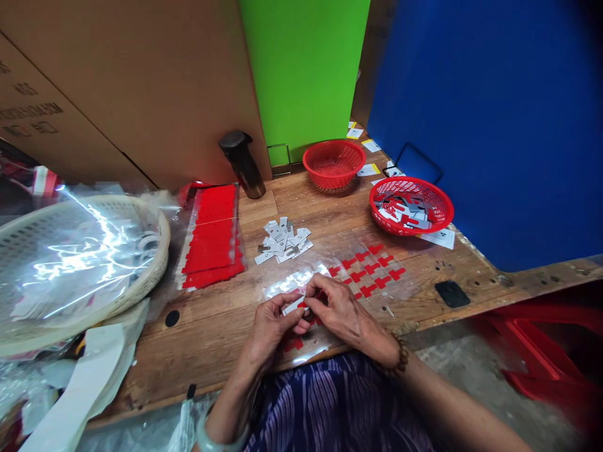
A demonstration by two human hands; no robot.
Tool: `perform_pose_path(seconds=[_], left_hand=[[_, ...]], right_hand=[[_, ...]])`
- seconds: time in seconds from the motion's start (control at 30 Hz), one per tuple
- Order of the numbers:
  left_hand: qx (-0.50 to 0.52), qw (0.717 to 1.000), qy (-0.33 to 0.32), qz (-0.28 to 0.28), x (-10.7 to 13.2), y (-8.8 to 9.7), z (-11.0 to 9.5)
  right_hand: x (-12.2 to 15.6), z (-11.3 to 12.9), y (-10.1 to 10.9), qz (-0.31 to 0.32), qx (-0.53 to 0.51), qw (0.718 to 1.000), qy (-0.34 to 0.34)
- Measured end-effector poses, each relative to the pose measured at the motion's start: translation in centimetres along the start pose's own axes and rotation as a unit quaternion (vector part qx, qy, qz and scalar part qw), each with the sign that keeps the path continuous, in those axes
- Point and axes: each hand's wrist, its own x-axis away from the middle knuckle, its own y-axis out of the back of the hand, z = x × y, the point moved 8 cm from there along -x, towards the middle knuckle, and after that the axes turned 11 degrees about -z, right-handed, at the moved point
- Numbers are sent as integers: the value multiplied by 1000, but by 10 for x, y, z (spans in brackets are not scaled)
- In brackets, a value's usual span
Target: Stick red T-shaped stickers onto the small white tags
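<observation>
Between my fingers, low over the table's front, is a small flat metal plate (293, 306) with a bit of red at its right end. My left hand (277, 320) pinches the plate between thumb and fingers. My right hand (336, 307) has its thumb and forefinger pressed together at the red end, perhaps on a red sticker; the exact grip is hidden. Under both hands lies a clear sheet of red T-shaped stickers (372, 271). Beyond them is a loose pile of notched metal plates (284, 242).
A red basket (445, 220) holds plates with red pieces; another red basket (333, 147) stands behind. Stacked red sticker sheets (211, 232) lie left, beside a dark bottle (245, 166). A large white basket (157, 263) holds plastic bags. Cardboard, green and blue panels stand behind.
</observation>
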Motion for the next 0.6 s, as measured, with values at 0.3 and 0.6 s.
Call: perform_pose_path(seconds=[0.3, 0.6], left_hand=[[-38, 996, -66, -55, -3, 6, -7], [-43, 982, -139, -117, -1, 9, -19]], right_hand=[[9, 16, 2, -4, 80, 995, 54], [11, 0, 0, -101, 15, 995, -5]])
